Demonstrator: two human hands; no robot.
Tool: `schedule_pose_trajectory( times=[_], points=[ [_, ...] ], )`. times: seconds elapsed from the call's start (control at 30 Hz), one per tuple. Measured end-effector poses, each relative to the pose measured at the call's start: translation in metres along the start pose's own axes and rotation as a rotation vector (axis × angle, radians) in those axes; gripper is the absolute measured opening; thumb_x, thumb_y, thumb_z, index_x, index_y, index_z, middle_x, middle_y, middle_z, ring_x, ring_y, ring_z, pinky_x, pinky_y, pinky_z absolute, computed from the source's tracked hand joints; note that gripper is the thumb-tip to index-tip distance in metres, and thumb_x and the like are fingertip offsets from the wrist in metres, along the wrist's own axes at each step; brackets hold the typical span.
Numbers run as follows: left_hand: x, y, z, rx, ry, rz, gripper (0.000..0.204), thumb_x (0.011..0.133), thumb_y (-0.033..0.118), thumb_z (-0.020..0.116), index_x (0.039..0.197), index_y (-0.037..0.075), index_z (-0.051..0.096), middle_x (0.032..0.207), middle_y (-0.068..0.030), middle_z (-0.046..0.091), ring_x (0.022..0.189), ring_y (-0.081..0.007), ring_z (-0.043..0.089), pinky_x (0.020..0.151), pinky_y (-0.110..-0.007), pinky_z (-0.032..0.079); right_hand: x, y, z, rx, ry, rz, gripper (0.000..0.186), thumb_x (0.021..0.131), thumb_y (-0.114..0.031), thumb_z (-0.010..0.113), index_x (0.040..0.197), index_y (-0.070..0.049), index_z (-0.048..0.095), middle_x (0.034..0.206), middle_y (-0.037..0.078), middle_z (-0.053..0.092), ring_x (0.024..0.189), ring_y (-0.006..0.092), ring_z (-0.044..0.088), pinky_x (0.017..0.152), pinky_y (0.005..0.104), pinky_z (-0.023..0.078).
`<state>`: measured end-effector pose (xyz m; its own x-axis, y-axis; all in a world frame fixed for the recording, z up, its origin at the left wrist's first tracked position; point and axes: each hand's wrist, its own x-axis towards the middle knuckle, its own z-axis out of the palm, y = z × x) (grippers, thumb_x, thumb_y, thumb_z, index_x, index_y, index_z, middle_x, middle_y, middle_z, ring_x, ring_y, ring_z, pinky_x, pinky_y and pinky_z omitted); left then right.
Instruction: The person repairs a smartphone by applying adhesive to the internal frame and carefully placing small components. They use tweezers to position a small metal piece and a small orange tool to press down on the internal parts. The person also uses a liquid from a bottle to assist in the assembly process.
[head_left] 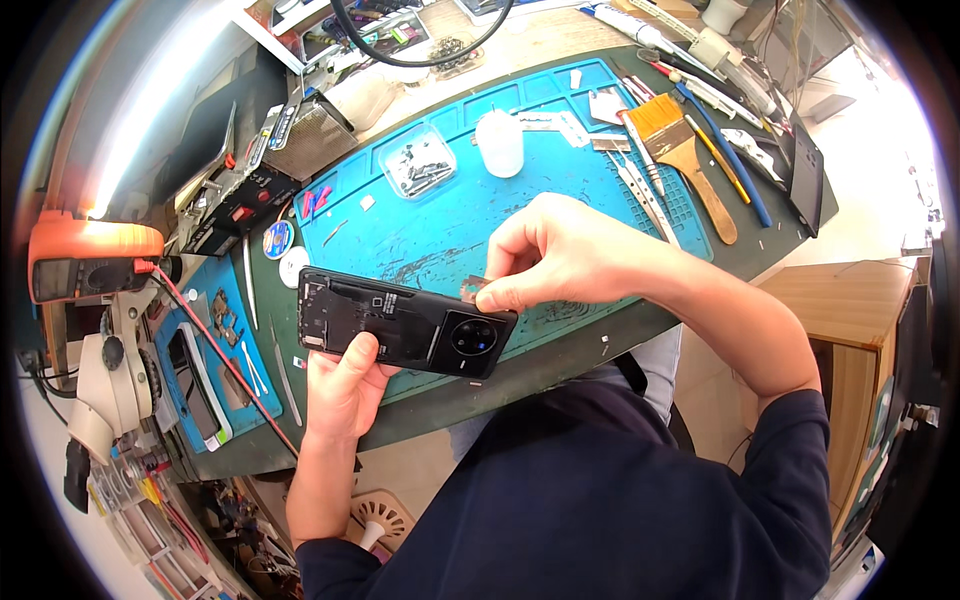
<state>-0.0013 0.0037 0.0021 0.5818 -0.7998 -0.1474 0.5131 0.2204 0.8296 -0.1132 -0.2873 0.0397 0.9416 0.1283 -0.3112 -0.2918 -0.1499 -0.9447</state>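
Note:
A black smartphone (405, 325), its back cover off and its inner parts showing, lies tilted in my left hand (345, 385). The left thumb presses on the phone's lower long edge and the fingers go under it, partly hidden. At the phone's right end is a large round camera module (474, 337). My right hand (535, 255) pinches a small thin flat piece (471, 288) between thumb and forefinger, right at the phone's upper edge near the camera module. Whether the piece is in the phone's seam or only touching it, I cannot tell.
On the blue work mat (400, 250) stand a clear box of screws (418, 163) and a white bottle (499, 143). Tweezers (640, 195) and a wide brush (690, 165) lie at the right. An orange multimeter (95, 255) and a microscope arm (115, 365) stand at the left.

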Motion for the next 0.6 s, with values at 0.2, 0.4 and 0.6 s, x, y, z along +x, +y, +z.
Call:
schedule_pose_trajectory(
  times=[0.2,0.4,0.6],
  points=[
    [-0.002,-0.001,-0.004,-0.004,0.004,0.005,0.045,0.104,0.012,0.065,0.144,-0.002,0.049,0.138,-0.0186,0.064,0.123,-0.0313,0.068,0.101,-0.049,0.061,-0.005,-0.002,0.004,-0.020,0.027,-0.035,0.020,0.092,-0.019,0.082,0.089,0.000,0.077,0.080,0.002,0.075,0.075,0.0056,0.064,0.069,0.0251,0.051],
    [0.000,0.000,-0.009,-0.056,-0.061,0.017,0.047,0.105,0.015,0.065,0.148,0.004,0.049,0.145,-0.0164,0.060,0.131,-0.0308,0.062,0.107,-0.048,0.057,-0.002,0.014,0.013,0.130,0.059,-0.128,0.027,0.090,-0.026,0.081,0.090,0.001,0.077,0.077,0.006,0.073,0.073,0.0097,0.063,0.068,0.0295,0.051],
    [0.006,-0.007,-0.011,-0.160,-0.127,0.133,0.049,0.103,0.013,0.067,0.150,0.010,0.050,0.151,-0.0140,0.056,0.143,-0.0298,0.051,0.119,-0.053,0.045,-0.010,-0.020,0.026,0.009,0.256,-0.222,0.017,0.096,-0.018,0.078,0.094,-0.001,0.076,0.083,0.002,0.074,0.076,0.0088,0.066,0.070,0.0259,0.052]
  ],
)
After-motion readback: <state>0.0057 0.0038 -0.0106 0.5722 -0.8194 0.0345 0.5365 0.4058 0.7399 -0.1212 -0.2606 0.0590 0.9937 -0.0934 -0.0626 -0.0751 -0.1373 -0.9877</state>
